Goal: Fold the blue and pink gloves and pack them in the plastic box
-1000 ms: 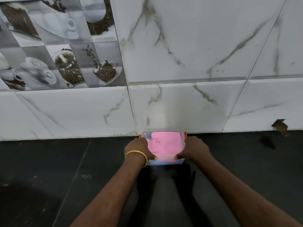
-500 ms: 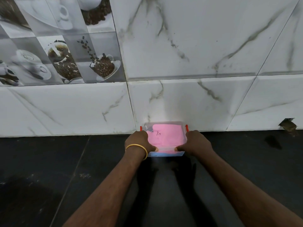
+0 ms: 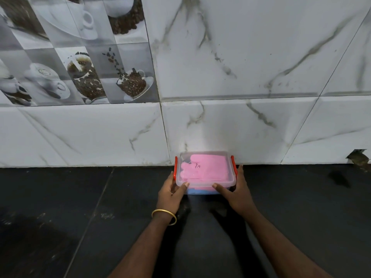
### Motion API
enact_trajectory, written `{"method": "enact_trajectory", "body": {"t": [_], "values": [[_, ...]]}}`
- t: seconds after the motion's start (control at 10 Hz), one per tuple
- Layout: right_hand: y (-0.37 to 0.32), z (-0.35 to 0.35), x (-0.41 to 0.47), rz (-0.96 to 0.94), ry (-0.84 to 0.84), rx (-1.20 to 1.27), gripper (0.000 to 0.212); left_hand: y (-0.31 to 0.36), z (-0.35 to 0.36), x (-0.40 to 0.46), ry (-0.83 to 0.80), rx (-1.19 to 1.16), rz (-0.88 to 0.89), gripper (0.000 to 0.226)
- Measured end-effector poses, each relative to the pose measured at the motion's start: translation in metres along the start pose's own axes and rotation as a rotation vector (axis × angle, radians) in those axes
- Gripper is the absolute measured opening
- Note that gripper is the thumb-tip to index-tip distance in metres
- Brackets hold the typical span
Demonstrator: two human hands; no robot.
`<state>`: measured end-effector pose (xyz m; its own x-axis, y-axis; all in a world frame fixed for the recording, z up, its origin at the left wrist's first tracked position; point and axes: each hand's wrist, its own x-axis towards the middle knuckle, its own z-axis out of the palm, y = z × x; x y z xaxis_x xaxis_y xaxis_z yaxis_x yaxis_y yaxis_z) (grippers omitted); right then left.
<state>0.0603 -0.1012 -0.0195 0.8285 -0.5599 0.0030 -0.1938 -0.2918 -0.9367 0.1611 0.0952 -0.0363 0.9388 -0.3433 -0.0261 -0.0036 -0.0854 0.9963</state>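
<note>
A clear plastic box with red side clips and its lid on sits on the black counter against the marble wall. Through the lid I see the folded pink glove; a strip of the blue glove shows beneath it at the front wall. My left hand cups the box's front left corner, thumb on the lid edge. My right hand holds the front right corner and right side, thumb on the lid edge. A gold bangle sits on my left wrist.
The black counter stretches to both sides. A white marble tile wall rises right behind the box, with coffee-picture tiles at upper left. A chipped hole in the wall is at far right.
My hands have slid from on top of the lid to the box's front corners, so more of the lid and both red clips show. The box stays against the wall.
</note>
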Motion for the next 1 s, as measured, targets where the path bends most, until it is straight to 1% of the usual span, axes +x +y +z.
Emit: {"method": "enact_trajectory", "body": {"t": [0.1,0.2,0.3,0.4,0.5,0.6,0.7,0.8,0.9,1.0], "values": [[0.002,0.003,0.001,-0.062,0.001,0.116,0.103,-0.006,0.003,0.003,0.039,-0.04,0.02,0.055],[0.006,0.004,0.003,-0.101,-0.002,0.157,0.099,-0.007,0.005,0.005,0.047,-0.069,-0.004,0.054],[0.005,0.003,0.004,-0.099,-0.021,0.127,0.098,0.001,0.002,0.004,0.018,-0.009,-0.032,0.051],[0.0,-0.001,0.003,-0.084,0.005,-0.025,0.111,0.017,-0.008,0.009,0.086,0.401,-0.027,0.098],[-0.004,-0.003,0.009,-0.095,0.045,-0.338,0.126,0.037,-0.013,0.019,-0.014,0.815,0.108,0.117],[-0.011,0.002,0.015,-0.1,0.015,-0.562,0.126,0.051,-0.007,0.029,-0.147,1.143,0.125,0.115],[-0.013,0.002,0.02,-0.075,0.005,-0.565,0.125,0.05,-0.003,0.031,-0.232,1.188,0.091,0.11],[-0.016,0.002,0.018,-0.066,-0.019,-0.57,0.126,0.047,-0.004,0.031,-0.275,1.13,0.05,0.105],[-0.025,-0.002,0.017,-0.047,-0.06,-0.649,0.124,0.052,-0.003,0.027,-0.255,1.225,0.074,0.107],[-0.034,-0.005,0.013,-0.203,-0.011,-0.857,0.115,0.059,-0.002,0.021,-0.161,1.339,0.194,0.111]]}}
